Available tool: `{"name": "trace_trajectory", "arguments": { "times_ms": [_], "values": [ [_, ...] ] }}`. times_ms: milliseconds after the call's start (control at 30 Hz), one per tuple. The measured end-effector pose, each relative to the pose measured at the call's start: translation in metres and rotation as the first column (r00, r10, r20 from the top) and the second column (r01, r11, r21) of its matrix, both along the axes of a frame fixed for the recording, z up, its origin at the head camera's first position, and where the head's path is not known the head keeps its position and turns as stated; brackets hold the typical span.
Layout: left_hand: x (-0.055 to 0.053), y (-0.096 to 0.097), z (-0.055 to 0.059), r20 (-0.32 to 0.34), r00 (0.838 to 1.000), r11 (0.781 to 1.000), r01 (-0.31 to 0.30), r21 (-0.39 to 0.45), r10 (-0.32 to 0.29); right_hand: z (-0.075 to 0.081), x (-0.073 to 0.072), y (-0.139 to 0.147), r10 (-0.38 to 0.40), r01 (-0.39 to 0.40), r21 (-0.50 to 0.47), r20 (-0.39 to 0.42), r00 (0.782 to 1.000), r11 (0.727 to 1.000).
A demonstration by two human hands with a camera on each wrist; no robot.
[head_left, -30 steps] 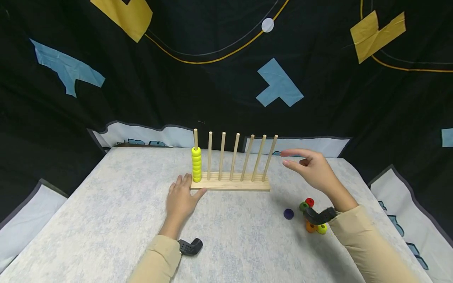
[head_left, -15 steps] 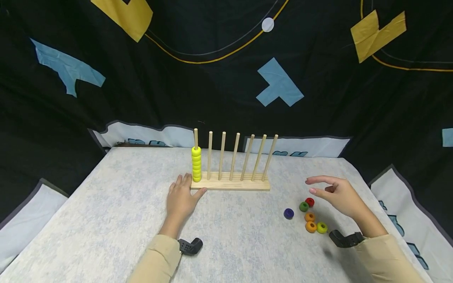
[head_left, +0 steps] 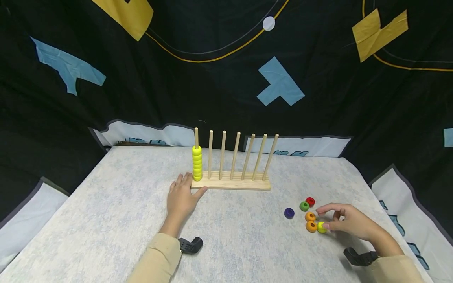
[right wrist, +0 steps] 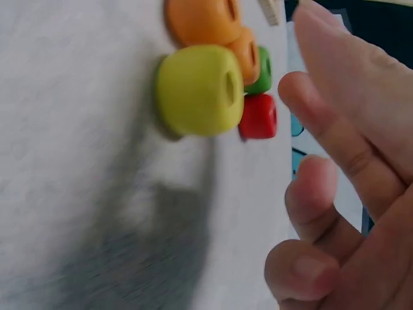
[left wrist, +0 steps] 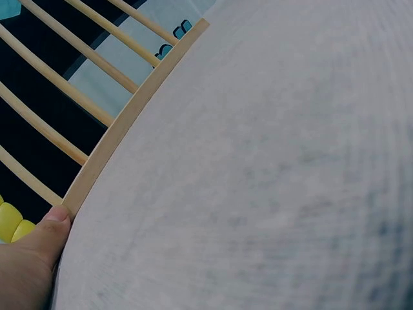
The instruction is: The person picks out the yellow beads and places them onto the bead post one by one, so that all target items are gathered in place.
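Observation:
My left hand (head_left: 182,198) rests on the table at the left end of a wooden bead rack (head_left: 230,184), its thumb touching the front edge and its fingers extended beside the end. Yellow beads (head_left: 197,163) are stacked on the leftmost peg. At the right, my right hand (head_left: 350,222) is low over the table, thumb and fingers parted around a loose yellow bead (head_left: 321,227), with the thumb tip overlapping it. In the right wrist view, the yellow bead (right wrist: 200,90) lies on the cloth, apart from the fingers (right wrist: 335,132).
Two orange beads (head_left: 311,226) lie left of the loose yellow one. A green bead (head_left: 304,206) and a red bead (head_left: 310,202) sit behind them, with a purple bead (head_left: 289,213) farther left. A black curtain (head_left: 212,94) hangs behind the table.
My right hand has come away from the rack's right side, moving right and down to the loose beads. The left hand stays at the rack's end.

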State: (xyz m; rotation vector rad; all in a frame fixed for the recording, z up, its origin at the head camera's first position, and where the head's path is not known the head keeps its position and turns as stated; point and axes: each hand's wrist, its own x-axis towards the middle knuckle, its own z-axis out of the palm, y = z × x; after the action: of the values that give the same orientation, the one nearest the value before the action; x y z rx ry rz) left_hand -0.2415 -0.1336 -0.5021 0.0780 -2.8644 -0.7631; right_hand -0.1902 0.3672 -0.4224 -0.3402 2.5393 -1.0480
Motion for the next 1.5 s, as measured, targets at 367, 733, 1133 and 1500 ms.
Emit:
{"name": "trace_trajectory", "arguments": {
  "times_ms": [367,733,1133,1500],
  "values": [
    [0.0,0.0,-0.001,-0.007,1.0,1.0,0.002,0.001,-0.002,-0.02,0.006,0.01,0.01,-0.013,0.037,0.066,0.998,0.999],
    [0.0,-0.001,0.0,-0.011,1.0,1.0,0.001,0.001,-0.001,-0.027,0.004,0.008,-0.009,0.01,0.063,-0.022,1.0,0.998],
    [0.0,0.0,0.002,-0.017,1.0,1.0,0.005,0.003,-0.005,-0.015,-0.003,0.001,-0.087,0.097,0.136,-0.076,0.993,0.986],
    [0.001,0.0,0.003,-0.01,1.0,1.0,0.003,0.004,-0.003,0.007,-0.016,-0.022,-0.092,0.111,0.096,-0.187,0.978,0.989]
  ]
}}
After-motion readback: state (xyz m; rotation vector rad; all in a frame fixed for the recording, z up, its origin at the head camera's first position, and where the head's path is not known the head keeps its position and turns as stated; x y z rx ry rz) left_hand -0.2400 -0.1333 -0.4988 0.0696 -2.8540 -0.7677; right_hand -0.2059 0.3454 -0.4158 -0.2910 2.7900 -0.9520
